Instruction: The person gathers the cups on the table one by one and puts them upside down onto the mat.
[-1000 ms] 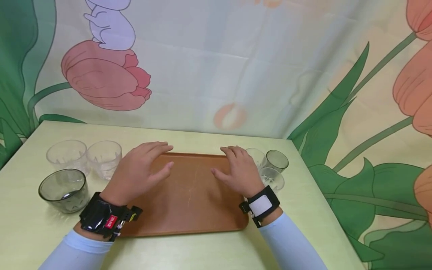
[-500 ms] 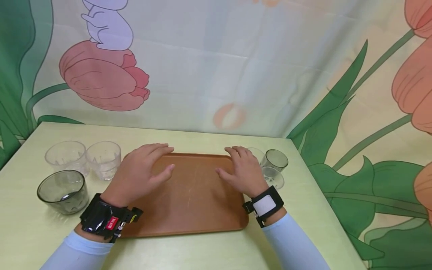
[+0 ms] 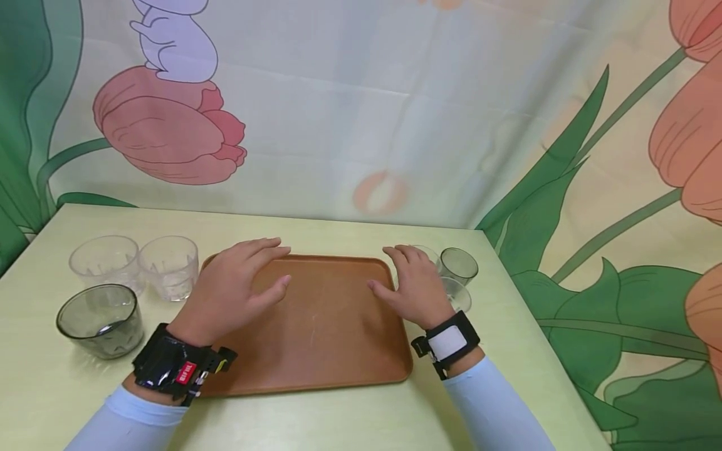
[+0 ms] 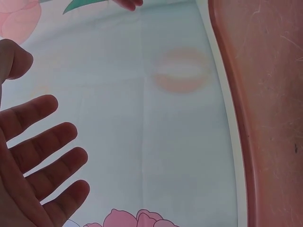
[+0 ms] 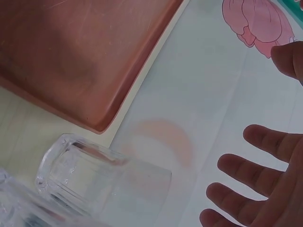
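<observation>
A brown rectangular tray point(image 3: 316, 326) lies in the middle of the table in the head view. Above its left side hovers my left hand point(image 3: 231, 291), fingers spread and nothing in them. My right hand point(image 3: 417, 288) is held over the tray's right edge, also holding nothing, with its fingers loosely bent. Left of the tray stand two clear glasses, a wider one point(image 3: 104, 260) and a narrower one point(image 3: 169, 269), and a grey-tinted glass bowl point(image 3: 101, 322). Beyond the right hand are a small grey-tinted glass point(image 3: 459, 266) and two clear glasses point(image 5: 104, 179), partly hidden by that hand.
The pale table point(image 3: 316, 419) ends at a back edge against a printed cloth point(image 3: 316, 125) with flowers. More of this cloth hangs along the right side. Both wrists carry black straps point(image 3: 451, 341) with small devices.
My right hand has shifted slightly to the right, away from the left one. The left hand stays almost where it was. The tray and the glassware have not been moved.
</observation>
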{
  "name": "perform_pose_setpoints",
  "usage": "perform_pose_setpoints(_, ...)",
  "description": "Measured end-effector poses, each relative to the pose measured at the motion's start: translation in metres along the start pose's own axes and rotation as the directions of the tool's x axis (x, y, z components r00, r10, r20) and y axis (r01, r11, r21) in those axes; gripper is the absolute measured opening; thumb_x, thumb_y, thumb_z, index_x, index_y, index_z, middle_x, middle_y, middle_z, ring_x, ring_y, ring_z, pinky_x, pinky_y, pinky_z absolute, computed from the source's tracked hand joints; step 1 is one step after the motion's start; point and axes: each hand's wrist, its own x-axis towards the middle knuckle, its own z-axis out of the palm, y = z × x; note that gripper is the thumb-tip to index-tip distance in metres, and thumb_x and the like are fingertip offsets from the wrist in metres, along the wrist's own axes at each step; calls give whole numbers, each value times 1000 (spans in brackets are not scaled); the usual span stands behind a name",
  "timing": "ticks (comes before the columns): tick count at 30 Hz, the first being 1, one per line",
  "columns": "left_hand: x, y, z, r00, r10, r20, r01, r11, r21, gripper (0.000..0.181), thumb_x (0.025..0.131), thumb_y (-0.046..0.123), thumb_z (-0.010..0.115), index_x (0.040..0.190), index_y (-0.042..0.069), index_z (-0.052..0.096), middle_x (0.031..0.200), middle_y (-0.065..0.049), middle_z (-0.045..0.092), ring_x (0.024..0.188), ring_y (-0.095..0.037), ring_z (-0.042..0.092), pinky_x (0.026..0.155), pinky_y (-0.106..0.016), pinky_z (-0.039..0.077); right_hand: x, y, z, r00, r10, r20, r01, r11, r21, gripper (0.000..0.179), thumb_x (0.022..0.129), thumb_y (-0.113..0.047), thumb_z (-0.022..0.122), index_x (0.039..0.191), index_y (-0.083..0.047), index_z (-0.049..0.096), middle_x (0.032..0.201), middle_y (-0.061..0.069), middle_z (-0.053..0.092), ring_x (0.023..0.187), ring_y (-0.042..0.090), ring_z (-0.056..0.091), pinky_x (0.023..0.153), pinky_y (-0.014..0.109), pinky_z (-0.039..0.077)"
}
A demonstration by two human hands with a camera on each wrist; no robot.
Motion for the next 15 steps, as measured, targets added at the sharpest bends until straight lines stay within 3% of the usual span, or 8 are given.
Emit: perform_pose_setpoints(15, 0, 4, 2, 999, -14, 48, 14, 1000, 5, 49, 89, 40, 69, 130, 12, 66, 137, -10, 62, 126, -30, 59, 101, -51, 51, -6, 13, -1, 1000, 7, -20, -7, 1000, 0, 69, 88, -55, 64, 137, -8, 58, 132, 17, 59, 127, 35, 53, 105, 52, 45)
